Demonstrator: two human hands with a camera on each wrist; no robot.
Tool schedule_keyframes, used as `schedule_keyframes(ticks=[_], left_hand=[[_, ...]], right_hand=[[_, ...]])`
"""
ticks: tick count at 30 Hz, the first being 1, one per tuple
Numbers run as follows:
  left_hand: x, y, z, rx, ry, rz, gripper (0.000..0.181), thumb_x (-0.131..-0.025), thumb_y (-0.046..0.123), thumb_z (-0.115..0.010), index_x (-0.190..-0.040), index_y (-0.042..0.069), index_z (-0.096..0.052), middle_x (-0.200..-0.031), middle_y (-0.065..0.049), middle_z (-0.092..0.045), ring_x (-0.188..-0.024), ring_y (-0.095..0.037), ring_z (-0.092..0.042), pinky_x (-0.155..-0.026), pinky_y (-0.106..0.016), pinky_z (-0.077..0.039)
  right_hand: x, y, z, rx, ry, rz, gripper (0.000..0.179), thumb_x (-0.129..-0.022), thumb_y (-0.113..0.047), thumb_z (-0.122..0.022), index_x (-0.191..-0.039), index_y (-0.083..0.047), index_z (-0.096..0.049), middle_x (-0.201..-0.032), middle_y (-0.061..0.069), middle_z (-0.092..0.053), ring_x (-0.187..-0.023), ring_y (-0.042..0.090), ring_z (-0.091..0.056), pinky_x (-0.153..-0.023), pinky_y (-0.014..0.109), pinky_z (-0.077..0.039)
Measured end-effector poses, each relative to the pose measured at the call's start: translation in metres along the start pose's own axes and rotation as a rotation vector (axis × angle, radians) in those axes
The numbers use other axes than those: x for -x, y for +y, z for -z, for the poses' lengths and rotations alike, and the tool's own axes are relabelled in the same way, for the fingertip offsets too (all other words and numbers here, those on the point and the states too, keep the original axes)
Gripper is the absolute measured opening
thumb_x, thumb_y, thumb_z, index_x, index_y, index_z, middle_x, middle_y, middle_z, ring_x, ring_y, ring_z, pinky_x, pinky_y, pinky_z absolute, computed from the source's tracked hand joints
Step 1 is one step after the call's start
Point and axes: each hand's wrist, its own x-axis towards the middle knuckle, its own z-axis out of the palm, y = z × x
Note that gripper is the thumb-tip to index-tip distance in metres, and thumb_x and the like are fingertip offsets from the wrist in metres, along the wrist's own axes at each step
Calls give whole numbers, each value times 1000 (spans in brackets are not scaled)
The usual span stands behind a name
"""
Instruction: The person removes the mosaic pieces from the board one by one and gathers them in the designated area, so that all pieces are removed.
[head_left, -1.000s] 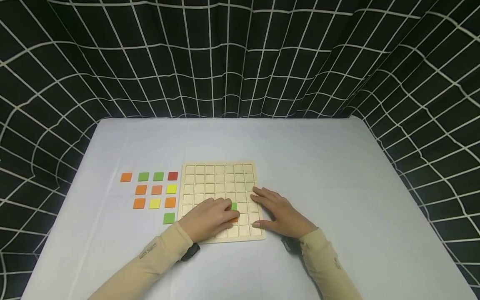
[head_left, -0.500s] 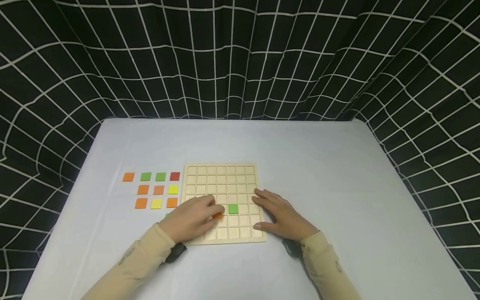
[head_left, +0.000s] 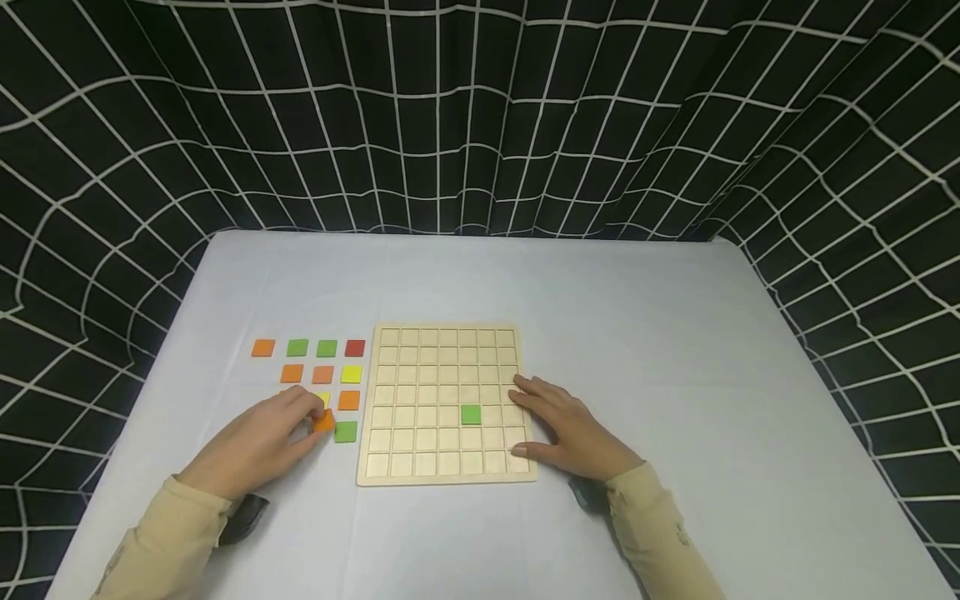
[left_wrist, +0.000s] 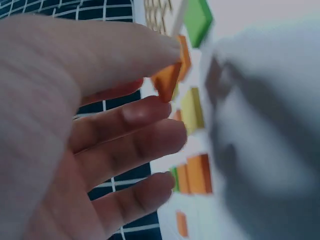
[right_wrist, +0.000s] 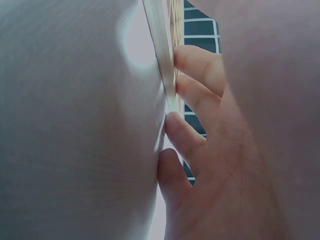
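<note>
My left hand (head_left: 258, 442) pinches an orange square tile (left_wrist: 167, 80) between thumb and fingers, low over the table left of the wooden grid board (head_left: 405, 481). Just right of that tile lies a green tile (head_left: 346, 432); a yellow tile (left_wrist: 192, 110) sits close behind the fingers and is partly covered. My right hand (head_left: 573, 429) rests with spread, relaxed fingers on the board's right edge, its thumb near the lower right corner. One green tile (head_left: 471, 414) lies in a cell of the board, right of its middle; the other cells show bare wood.
Left of the board several loose tiles lie in rough rows, among them a red tile (head_left: 355, 348), a yellow tile (head_left: 351, 374) and an orange tile (head_left: 263, 348). A white cloth (head_left: 637, 317) covers the table. Black curtains (head_left: 480, 117) with white grid lines surround it.
My left hand has moved left with the orange tile, off the board to beside the loose tiles. The green tile on the board is now uncovered. My right hand keeps its place.
</note>
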Motion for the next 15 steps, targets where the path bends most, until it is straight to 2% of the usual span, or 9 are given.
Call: schedule_keyframes(ticks=[3,6,15], left_hand=[[6,-5,-1,-4,-48,57,22,-77,14,-78,-92,16,-62,-86,7,-57,-74,-9,-50,-69,-32,-50],[10,-9,-4,1,-68,84,21,-78,13,-78,-93,17,-63,-88,6,-58,-74,-10,-51,-70,-33,-50],[11,-12,-4,-47,-33,26,20,-76,11,-80,-90,15,-67,-89,5,-61,-72,-10,-52,-68,-33,-51]], right_hand=[[-1,1,0,1,4,4,76,-84,-57,-64,-145,-19,-41,-156,-4,-27,-144,28,-25,-110,57,-28],[-1,1,0,3,2,-1,76,-84,-57,-64,-145,-19,-41,-157,-4,-26,-144,28,-25,-111,57,-28],[-1,0,-1,4,-1,-6,76,-84,-59,-63,-145,-19,-41,-156,-4,-27,-143,27,-25,-112,55,-27]])
